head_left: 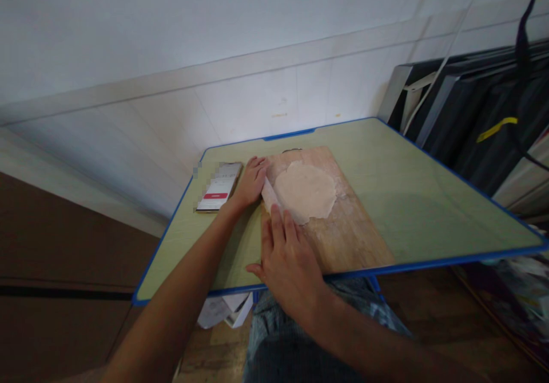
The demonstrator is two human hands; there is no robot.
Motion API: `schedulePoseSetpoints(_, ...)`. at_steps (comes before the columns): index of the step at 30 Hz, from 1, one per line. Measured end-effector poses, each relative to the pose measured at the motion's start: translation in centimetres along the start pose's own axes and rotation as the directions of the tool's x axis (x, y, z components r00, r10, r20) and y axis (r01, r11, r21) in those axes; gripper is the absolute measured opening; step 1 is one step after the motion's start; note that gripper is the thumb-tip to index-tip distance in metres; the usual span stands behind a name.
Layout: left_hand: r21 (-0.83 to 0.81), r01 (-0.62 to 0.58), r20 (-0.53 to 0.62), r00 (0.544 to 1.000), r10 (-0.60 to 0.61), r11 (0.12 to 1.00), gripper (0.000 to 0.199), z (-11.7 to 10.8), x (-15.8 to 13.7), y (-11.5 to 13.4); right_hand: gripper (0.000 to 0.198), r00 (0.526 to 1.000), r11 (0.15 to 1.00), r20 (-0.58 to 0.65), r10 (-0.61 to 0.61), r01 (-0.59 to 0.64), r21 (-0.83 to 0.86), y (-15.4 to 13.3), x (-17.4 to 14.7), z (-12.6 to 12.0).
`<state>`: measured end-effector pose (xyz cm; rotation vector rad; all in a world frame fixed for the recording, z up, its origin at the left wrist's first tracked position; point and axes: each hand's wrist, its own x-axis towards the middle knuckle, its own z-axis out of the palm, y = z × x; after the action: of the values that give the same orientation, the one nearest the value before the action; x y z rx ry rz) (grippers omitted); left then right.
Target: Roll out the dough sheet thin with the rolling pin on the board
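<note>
A thin rolling pin (270,194), pale with flour, lies along the left side of a wooden cutting board (349,243). My left hand (253,182) is closed over its far end. At the near end, the fingers of my right hand (289,257) hold the pin from above, with the thumb sticking out to the left. Both ends of the pin are hidden under my hands. Just right of the pin, a flat, roughly round sheet of dough (305,190) with an uneven edge is spread on the board. Flour dusts the wood around it.
Left of the board a phone (218,188) with a lit screen lies on the pale green folding table (429,200), which has a blue rim. A white wall (257,103) stands behind. Dark flat panels (467,114) lean at the right, with a hanging black strap (522,46).
</note>
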<state>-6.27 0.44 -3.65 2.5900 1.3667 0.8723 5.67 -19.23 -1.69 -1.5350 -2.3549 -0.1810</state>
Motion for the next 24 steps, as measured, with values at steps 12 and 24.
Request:
schedulePoseSetpoints(12,-0.052,0.109,-0.036,0.993,-0.111,0.993,0.049,0.2,-1.2,0.1,0.076,0.999,0.999,0.03,-0.026,0.024,0.035,-0.5,0.2,-0.2)
schedulePoseSetpoints(24,-0.15,0.082,-0.113,0.989,-0.1,0.985,0.046,-0.4,-1.7,0.5,0.037,0.987,0.984,-0.066,-0.144,0.15,0.097,-0.7,-0.4,0.3)
